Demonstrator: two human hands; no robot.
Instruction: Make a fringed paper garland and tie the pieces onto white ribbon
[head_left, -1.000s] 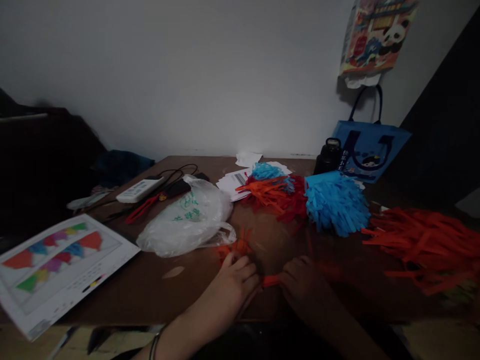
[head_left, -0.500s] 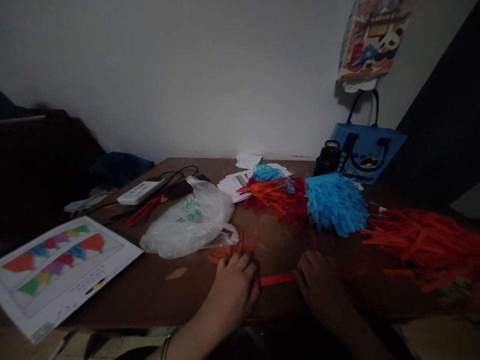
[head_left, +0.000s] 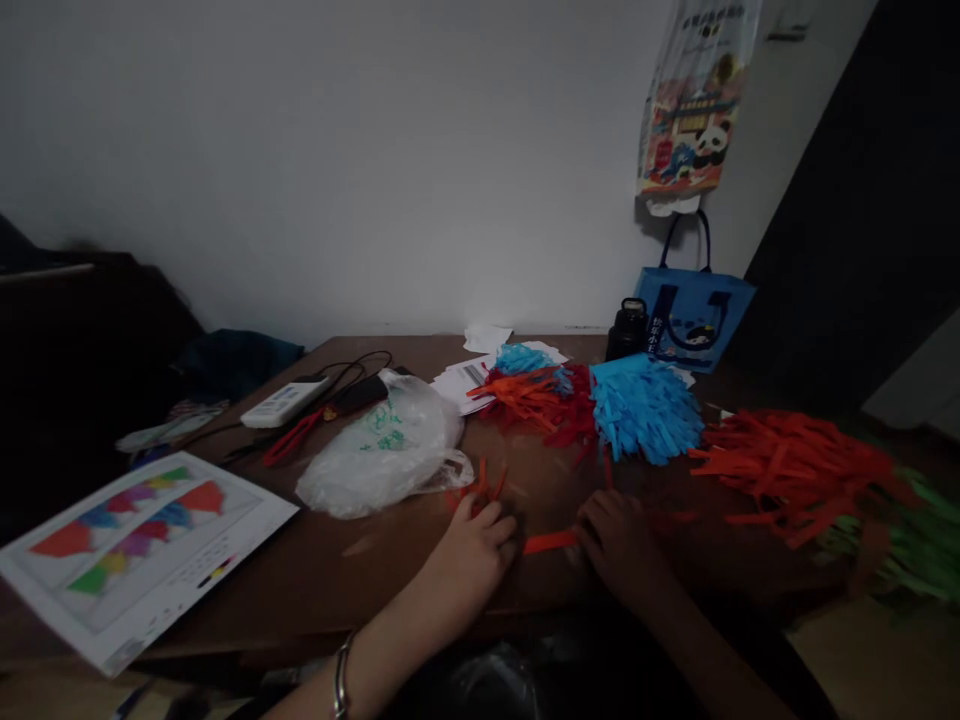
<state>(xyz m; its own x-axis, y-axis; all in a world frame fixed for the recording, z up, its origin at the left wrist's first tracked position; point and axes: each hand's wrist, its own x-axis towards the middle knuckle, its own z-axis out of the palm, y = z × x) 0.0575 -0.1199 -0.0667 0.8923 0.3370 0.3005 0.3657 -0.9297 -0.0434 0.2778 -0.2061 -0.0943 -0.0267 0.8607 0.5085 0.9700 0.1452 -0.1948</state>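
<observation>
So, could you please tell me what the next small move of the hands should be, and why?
Perhaps the left hand should gather the orange strips, since they splay out beyond it, while the orange band between it and the right hand looks fairly straight.

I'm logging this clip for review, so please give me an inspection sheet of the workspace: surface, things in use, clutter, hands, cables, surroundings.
Surface: brown table, dimly lit.
Things in use: orange strip between the hands; orange fringe by the left.
Clutter: plastic bag, printed sheet, white device, blue fringe, red-orange fringe, black bottle.
Hands: left hand and right hand at the strip; grip unclear.
Cables: dark cable, looped near the white device.
Surroundings: pale wall, blue tote, panda-printed pack.
</observation>
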